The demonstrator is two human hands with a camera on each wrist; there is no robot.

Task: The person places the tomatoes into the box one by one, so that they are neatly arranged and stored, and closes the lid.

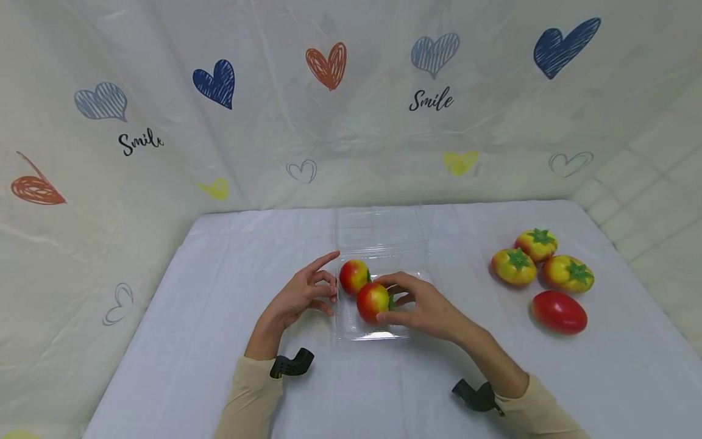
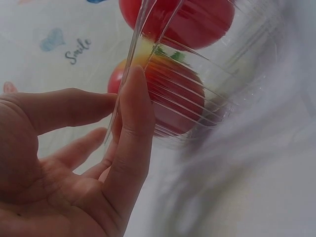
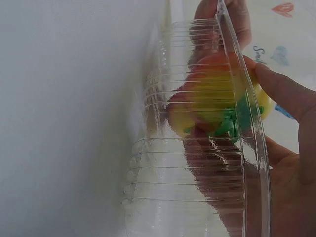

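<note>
A clear plastic clamshell box [image 1: 373, 336] lies on the table with its lid [image 1: 384, 228] folded back. My left hand [image 1: 298, 297] pinches the box's left rim between thumb and finger, plainest in the left wrist view. My right hand [image 1: 425, 308] holds a red-and-yellow tomato [image 1: 371, 303] with a green leafy top, low inside the box; in the right wrist view this tomato [image 3: 215, 94] shows through the clear wall. Whether it touches the box floor I cannot tell. Another similar tomato [image 1: 353, 276] sits behind it, near the left wall.
On the right of the white-covered table [image 1: 192, 341] several more tomatoes sit close together: yellow-red ones [image 1: 514, 268] with green tops and a plain red one [image 1: 559, 312] in front. Behind the table hangs a pale sheet [image 1: 373, 134] printed with hearts.
</note>
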